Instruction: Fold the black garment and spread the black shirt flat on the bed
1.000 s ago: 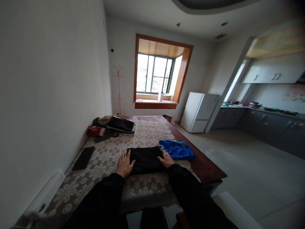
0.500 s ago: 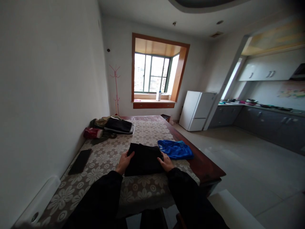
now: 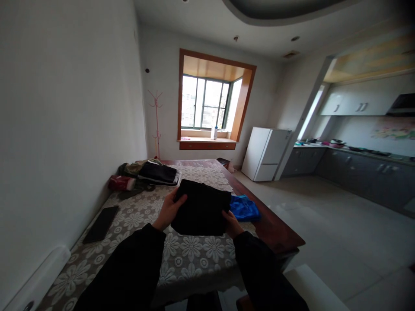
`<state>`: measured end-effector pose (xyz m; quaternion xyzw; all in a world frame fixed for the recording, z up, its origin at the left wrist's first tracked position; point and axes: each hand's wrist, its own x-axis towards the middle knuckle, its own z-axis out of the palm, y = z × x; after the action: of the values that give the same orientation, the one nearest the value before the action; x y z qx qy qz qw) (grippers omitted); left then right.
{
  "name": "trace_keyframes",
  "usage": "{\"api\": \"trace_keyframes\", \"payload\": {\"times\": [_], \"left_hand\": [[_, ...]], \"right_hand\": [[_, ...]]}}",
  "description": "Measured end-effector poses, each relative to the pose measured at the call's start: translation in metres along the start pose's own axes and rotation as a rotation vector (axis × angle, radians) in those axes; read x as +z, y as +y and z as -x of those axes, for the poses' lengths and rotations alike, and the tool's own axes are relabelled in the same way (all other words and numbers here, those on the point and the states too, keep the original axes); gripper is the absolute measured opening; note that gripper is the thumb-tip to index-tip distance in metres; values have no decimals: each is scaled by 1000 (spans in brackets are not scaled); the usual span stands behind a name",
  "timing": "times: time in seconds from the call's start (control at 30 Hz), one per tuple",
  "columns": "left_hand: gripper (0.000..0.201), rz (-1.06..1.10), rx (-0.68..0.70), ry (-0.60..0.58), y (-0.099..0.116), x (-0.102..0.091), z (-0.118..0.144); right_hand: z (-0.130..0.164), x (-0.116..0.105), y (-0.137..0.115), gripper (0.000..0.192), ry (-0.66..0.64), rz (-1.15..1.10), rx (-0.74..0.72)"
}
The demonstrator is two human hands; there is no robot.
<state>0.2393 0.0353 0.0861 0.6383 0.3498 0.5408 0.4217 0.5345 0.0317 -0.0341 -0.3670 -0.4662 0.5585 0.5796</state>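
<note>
Between my two hands is a folded black garment [image 3: 203, 209], raised above the patterned tablecloth [image 3: 191, 250]. My left hand [image 3: 170, 208] is closed on its left edge, thumb on the near face. Its right edge is pinched by my right hand [image 3: 231, 222]. Which kind of garment it is I cannot make out. Partly hidden behind it, a folded shiny blue garment [image 3: 245, 208] lies to the right. Farther back on the left rests a pile of folded clothes, with a black garment with white edging [image 3: 158, 172] on top.
At the wall side of the table lie a red package [image 3: 120, 183] and a flat dark phone-like object [image 3: 101, 224]. A white seat [image 3: 311, 285] stands at the right, below the bare wooden table edge [image 3: 282, 233]. A white fridge [image 3: 264, 153] stands beyond.
The black garment has been lifted off the tablecloth and tilted up, both hands rising with it. It now covers part of the blue garment. The camera view has shifted slightly.
</note>
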Motion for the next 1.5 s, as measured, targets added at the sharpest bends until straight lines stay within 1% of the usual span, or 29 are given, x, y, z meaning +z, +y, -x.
{"api": "trace_keyframes", "payload": {"times": [0.03,0.07,0.1,0.13,0.23,0.33,0.43,0.53,0.63,0.7,0.83,0.97,1.1,1.2,1.33,1.5], "left_hand": [[45,-27,-24,29,-10,-2,-8],[45,-54,-48,54,-22,-3,-16],[44,-76,-73,71,-34,-2,-22],[43,-90,-99,82,-48,0,-28],[45,-88,-193,81,-89,16,-36],[54,-27,-288,29,-121,35,-35],[56,19,-323,-4,-141,45,-27],[48,27,-300,-32,-152,46,-18],[39,39,-274,-73,-156,43,-14],[37,49,-265,-78,-157,41,-14],[35,53,-247,-69,-158,41,-15],[29,45,-232,-83,-157,41,-14],[27,35,-227,-94,-155,41,-13],[30,28,-223,-94,-155,41,-13],[36,18,-222,-91,-156,41,-14],[40,-3,-223,-99,-160,42,-14]], "right_hand": [[-6,-3,-15,56,30,90,-34],[-14,-6,-32,55,62,224,-77],[-23,-9,-50,55,59,403,-110],[-33,-12,-69,53,63,469,-119],[-70,-19,-121,48,51,675,-106],[-103,-18,-156,38,46,844,-91],[-125,-12,-175,30,76,1006,-101],[-137,-6,-183,26,127,1139,-103],[-142,-4,-189,24,172,1218,-83],[-143,-6,-195,22,194,1241,-68],[-142,-17,-209,25,224,1219,-35],[-139,-34,-213,27,264,1139,36],[-126,-55,-201,34,358,1079,87],[-105,-73,-184,35,430,1063,109],[-75,-96,-155,31,499,1103,136],[-57,-121,-120,34,546,1241,138]]}}
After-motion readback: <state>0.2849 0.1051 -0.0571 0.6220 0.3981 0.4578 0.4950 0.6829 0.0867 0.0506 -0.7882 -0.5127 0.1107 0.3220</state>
